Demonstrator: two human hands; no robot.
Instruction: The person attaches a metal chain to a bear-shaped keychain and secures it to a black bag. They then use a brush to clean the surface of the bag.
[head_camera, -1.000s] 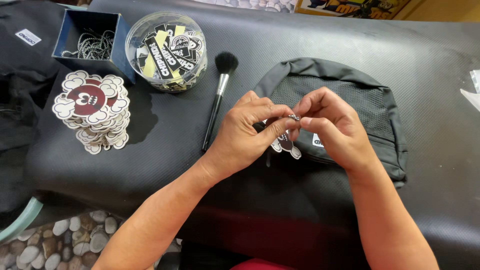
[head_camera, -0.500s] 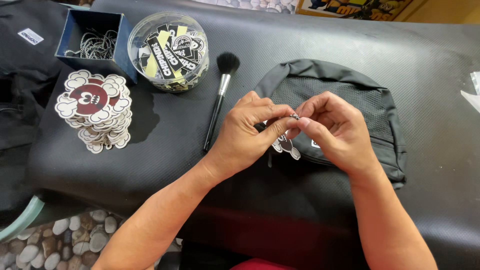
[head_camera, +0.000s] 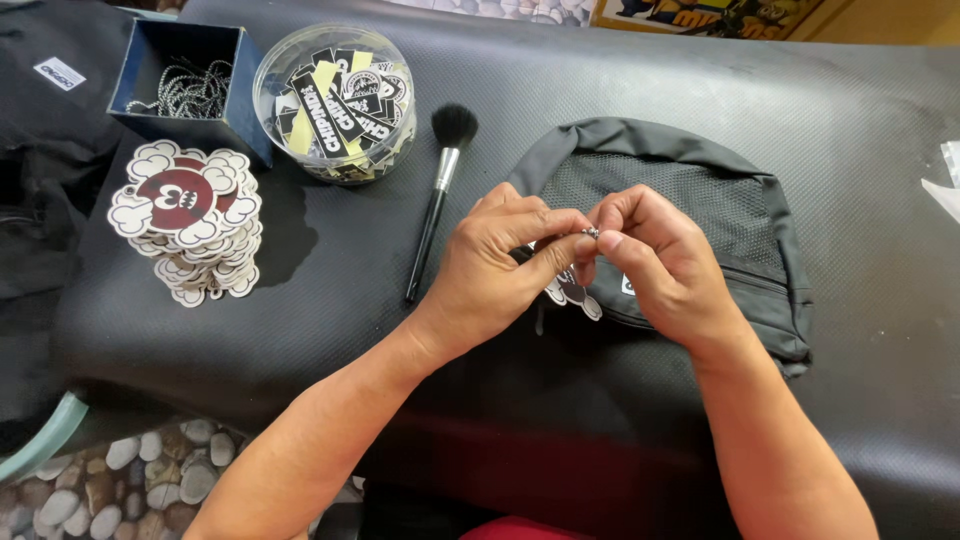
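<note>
Where the black textured table top (head_camera: 700, 90) meets its left edge, a dark blue square box (head_camera: 183, 85) holds silvery ball chains, and below it stands a stack of cloud-shaped red-and-white tags (head_camera: 188, 218). To the right sits a round clear plastic tub of black and yellow labels (head_camera: 334, 100), then a black-handled soft-bristled brush (head_camera: 438, 195) lying nearly upright along the surface. Next comes the left hand (head_camera: 500, 265), its thumb and forefinger pinched on a small silvery metal clasp (head_camera: 591, 232). The clasp sits right between both hands' fingertips, and a small dark-and-white hang tag (head_camera: 572, 292) dangles just beneath it, partly hidden by the left thumb. The right hand (head_camera: 665, 265) pinches the same clasp from the other side, fingers curled tight. Both hands hover over a black mesh-fronted fabric pouch (head_camera: 700, 210) lying flat on the table.
</note>
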